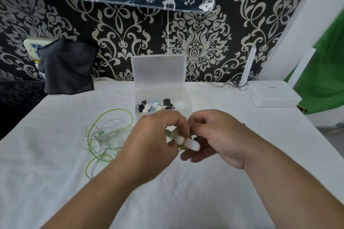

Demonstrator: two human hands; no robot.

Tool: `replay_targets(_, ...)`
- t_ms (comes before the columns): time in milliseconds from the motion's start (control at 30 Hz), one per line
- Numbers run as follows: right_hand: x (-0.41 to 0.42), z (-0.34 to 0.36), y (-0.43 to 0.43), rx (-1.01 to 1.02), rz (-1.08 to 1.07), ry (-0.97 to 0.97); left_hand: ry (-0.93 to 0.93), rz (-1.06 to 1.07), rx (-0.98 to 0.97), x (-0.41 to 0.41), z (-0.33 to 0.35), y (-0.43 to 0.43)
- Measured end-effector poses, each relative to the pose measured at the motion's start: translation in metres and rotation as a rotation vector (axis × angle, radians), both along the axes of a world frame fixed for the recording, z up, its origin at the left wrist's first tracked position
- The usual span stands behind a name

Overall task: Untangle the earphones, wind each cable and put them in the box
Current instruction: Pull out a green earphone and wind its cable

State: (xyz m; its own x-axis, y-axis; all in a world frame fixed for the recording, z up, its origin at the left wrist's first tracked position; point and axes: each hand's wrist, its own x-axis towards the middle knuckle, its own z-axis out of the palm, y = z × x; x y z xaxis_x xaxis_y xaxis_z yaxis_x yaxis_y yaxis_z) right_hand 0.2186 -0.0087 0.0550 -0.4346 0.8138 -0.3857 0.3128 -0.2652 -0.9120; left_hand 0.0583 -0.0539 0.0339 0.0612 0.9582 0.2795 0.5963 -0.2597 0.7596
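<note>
My left hand (149, 143) and my right hand (214, 137) meet in front of the box, both curled round a small white and green earphone bundle (186, 142) held between them. A loose tangle of green and white earphone cables (104, 135) lies on the white cloth to the left of my hands. The translucent plastic box (183, 96) stands just behind my hands with its lid up. Several wound earphones, black, white and blue, lie inside it.
A white router (270, 96) with upright antennas sits at the back right. A dark cloth (68, 67) hangs over a wall socket at the back left. The patterned wall runs right behind the table (186, 191). Green fabric (327, 72) hangs at the far right.
</note>
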Motion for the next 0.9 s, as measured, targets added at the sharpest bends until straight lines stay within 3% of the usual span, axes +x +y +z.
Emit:
replay_targets(200,-0.015,-0.009,-0.007,0.128,-0.229,0.190,-0.020,0.292,0.233,0.001,-0.005,0.006)
replay_targets(300,-0.021,-0.019,-0.004,0.342,-0.296,0.170,-0.275,0.412,0.095,-0.001,-0.009,0.011)
replay_targets(367,-0.023,-0.028,-0.002,0.489,-0.333,0.109,-0.515,0.378,-0.049,0.002,-0.007,0.011)
replay_targets(433,-0.024,-0.029,-0.003,0.535,-0.373,0.055,-0.587,0.278,-0.094,0.008,-0.003,0.007)
replay_targets(600,-0.022,-0.019,-0.008,0.420,-0.337,0.116,-0.536,0.214,-0.094,0.009,-0.002,0.006)
replay_targets(700,-0.014,-0.010,-0.005,0.387,-0.260,0.005,-0.466,0.219,-0.098,0.002,-0.004,0.009)
replay_targets(900,-0.014,-0.007,-0.006,0.371,-0.344,0.077,-0.365,0.281,-0.086,0.003,-0.009,0.009)
